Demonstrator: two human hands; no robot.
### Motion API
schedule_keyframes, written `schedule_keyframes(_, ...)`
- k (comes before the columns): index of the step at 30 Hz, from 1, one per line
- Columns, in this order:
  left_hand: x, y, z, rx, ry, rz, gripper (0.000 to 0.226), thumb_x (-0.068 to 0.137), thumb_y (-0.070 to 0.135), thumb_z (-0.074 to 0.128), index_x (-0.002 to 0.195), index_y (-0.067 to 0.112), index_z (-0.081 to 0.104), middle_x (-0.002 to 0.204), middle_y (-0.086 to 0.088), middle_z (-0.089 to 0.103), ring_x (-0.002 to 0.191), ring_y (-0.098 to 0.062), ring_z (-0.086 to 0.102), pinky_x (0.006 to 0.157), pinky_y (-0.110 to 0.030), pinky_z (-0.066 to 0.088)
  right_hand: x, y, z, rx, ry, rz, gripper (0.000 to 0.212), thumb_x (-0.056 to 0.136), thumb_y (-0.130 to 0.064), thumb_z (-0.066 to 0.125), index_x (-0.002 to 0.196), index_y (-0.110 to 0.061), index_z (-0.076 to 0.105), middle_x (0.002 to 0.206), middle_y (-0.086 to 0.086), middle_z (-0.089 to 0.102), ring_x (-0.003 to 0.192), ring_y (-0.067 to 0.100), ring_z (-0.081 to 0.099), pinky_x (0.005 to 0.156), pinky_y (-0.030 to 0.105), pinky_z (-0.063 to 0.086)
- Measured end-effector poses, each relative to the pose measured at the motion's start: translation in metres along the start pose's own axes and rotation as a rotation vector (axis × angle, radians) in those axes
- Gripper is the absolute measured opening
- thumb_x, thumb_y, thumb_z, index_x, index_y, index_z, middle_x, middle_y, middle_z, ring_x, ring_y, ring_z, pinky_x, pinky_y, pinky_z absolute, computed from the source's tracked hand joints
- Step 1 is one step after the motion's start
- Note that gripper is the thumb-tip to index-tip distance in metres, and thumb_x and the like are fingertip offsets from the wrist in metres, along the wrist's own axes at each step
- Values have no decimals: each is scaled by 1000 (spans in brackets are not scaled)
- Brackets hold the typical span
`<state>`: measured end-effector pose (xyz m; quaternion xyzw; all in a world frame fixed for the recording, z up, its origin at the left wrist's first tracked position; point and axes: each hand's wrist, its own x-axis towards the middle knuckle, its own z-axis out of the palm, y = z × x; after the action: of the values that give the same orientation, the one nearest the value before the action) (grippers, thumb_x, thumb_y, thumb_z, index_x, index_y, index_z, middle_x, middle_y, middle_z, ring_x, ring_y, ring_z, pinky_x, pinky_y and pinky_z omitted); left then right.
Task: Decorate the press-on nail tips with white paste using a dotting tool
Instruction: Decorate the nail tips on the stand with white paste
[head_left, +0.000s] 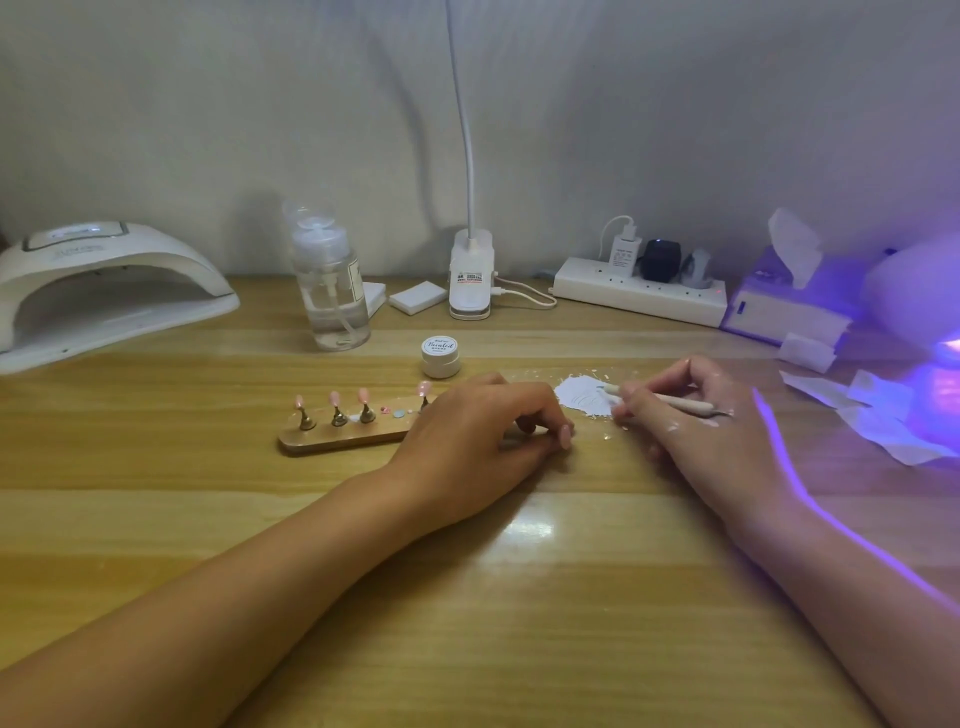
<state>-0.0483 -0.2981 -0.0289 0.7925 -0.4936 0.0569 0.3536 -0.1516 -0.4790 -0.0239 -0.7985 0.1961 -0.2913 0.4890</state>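
Wooden table (467, 597) is smeared with white paste (579, 400), at which the dotting tool (675, 401) is pinched by the right hand (696, 431). The left hand (478, 431) is curled, and what it holds cannot be told. Nail tips (335, 399) seem undecorated.

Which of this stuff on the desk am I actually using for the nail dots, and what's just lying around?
In use: dotting tool, white paste, nail tips, stand, jar.
Lying about: nail lamp, pump bottle, power strip, tissue box.
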Motion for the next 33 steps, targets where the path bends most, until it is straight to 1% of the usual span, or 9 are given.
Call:
schedule_keyframes(4, 0, 0, -2, -13, -17, 12, 16, 90, 22, 69, 88, 38, 66, 92, 18, 71, 89, -5, 61, 72, -40, 52, -3, -3, 0, -104, -89, 0, 20, 83, -42, 75, 82, -25, 65, 70, -11, 75, 75, 8, 71, 77, 39, 53)
schedule_keyframes(7, 0, 0, -2, -58, -32, 6, 17, 91, 19, 67, 90, 35, 66, 97, 14, 73, 94, -8, 66, 76, -41, 54, -3, -4, 0, -62, -35, 0, 17, 84, -36, 76, 80, -24, 64, 66, -11, 74, 70, 1, 71, 74, 35, 51)
schedule_keyframes(11, 0, 1, -1, -101, -19, -15, 14, 91, 19, 68, 89, 32, 68, 95, 10, 74, 94, -9, 68, 77, -40, 55, -4, -4, 0, -109, -115, 14, 18, 83, -42, 75, 84, -26, 67, 69, -10, 75, 77, 12, 71, 81, 42, 55)
schedule_keyframes(15, 1, 2, -2, -161, 16, -51, 14, 89, 13, 69, 87, 27, 70, 95, 11, 75, 94, -4, 69, 81, -38, 56, -3, -6, 1, 1, 22, -27, 13, 88, -28, 73, 83, -21, 63, 67, -11, 74, 67, -1, 69, 68, 19, 52)
schedule_keyframes(20, 1, 3, -4, -163, 41, -72, 15, 87, 10, 71, 85, 26, 71, 95, 15, 75, 89, 2, 69, 81, -30, 55, -10, -21, 3, 204, 54, -97, 10, 96, -20, 64, 100, -27, 58, 86, -10, 77, 59, 7, 66, 48, 21, 49)
schedule_keyframes(23, 2, 3, -4, -170, 25, -71, 15, 87, 11, 71, 86, 26, 71, 91, 14, 74, 87, -1, 69, 79, -35, 56, -18, -29, 11, 398, -20, 3, 14, 91, -20, 71, 83, -22, 60, 68, -2, 70, 48, 9, 58, 40, 18, 40)
schedule_keyframes(25, 1, 4, -4, -158, 16, -56, 14, 87, 11, 71, 86, 25, 71, 90, 11, 73, 87, -4, 69, 76, -36, 57, -23, -30, 17, 455, -45, 74, 21, 90, -24, 72, 79, -18, 56, 56, 1, 64, 41, 8, 52, 38, 17, 37)
schedule_keyframes(28, 1, 3, -4, -136, 21, -53, 11, 85, 12, 72, 87, 23, 72, 88, 7, 69, 83, -7, 67, 74, -35, 56, -26, -30, 21, 442, -84, 110, 18, 92, -19, 69, 84, -13, 54, 62, 6, 73, 44, 10, 61, 42, 18, 46)
schedule_keyframes(33, 1, 3, -4, -144, 17, -66, 12, 86, 12, 71, 85, 24, 71, 85, 9, 69, 82, -8, 67, 74, -34, 56, -25, -28, 21, 410, -119, 105, 19, 86, -4, 63, 73, -8, 50, 60, 11, 72, 49, 12, 65, 48, 19, 52)
